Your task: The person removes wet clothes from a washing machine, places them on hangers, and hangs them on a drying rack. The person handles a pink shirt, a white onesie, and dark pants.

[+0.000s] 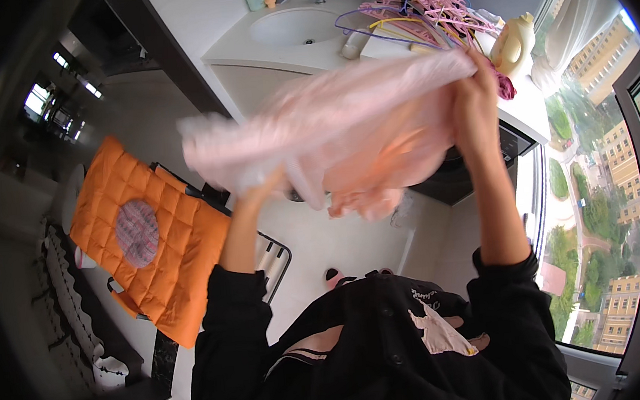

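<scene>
A pale pink cloth [313, 116], blurred by motion, is spread in the air between my two hands. Its peach-coloured part [395, 154] hangs below the lighter upper edge. My right hand [476, 108] grips its right end, close to the front of the counter. At the lower left, my left hand [265, 187] holds the other side, with the fingers mostly covered by the blurred fabric. Whether the cloth is a garment cannot be told.
A heap of plastic hangers [423, 5] and a cream detergent bottle [512, 44] stand on the counter beside a washbasin [295, 24]. To my left, an orange quilted cover [188, 250] lies over a chair with a knitted round pad [137, 234]. A window [583, 179] is at right.
</scene>
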`<state>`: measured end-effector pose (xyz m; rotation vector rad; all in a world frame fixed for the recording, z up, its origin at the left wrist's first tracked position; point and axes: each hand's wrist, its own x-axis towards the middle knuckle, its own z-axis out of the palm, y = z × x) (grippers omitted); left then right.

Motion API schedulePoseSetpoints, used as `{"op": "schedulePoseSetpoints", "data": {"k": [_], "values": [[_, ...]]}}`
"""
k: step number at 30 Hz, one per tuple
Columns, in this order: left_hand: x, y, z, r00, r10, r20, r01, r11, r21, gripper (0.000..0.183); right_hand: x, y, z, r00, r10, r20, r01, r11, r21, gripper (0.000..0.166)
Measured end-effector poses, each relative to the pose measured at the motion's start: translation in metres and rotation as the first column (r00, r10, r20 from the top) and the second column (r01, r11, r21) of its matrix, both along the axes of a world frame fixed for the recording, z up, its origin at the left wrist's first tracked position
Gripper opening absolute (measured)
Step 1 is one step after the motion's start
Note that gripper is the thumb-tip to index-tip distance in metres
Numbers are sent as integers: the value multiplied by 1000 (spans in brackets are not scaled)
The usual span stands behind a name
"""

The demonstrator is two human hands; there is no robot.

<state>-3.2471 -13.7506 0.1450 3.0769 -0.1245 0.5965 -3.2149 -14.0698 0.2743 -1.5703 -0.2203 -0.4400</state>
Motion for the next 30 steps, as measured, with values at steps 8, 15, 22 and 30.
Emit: {"op": "schedulePoseSetpoints", "data": {"k": [8, 15, 22, 30], "values": [[-9, 72, 50, 987, 150, -63, -47, -111, -993, 27, 51, -30, 75, 986, -22, -167, 43, 991, 129, 28], [-15, 59, 70, 920, 331, 211, 42, 450, -892, 40, 50, 24, 94, 919, 371, -134, -377, 926, -26, 25], [2, -74, 127, 847, -455, 275, 381, 159, -911, 55, 22, 87, 84, 794, 608, 12, -529, 700, -479, 20], [10, -56, 140, 903, -185, 389, 404, 53, -913, 20, -47, -10, -81, 925, 83, -370, -270, 830, -488, 28]]}}
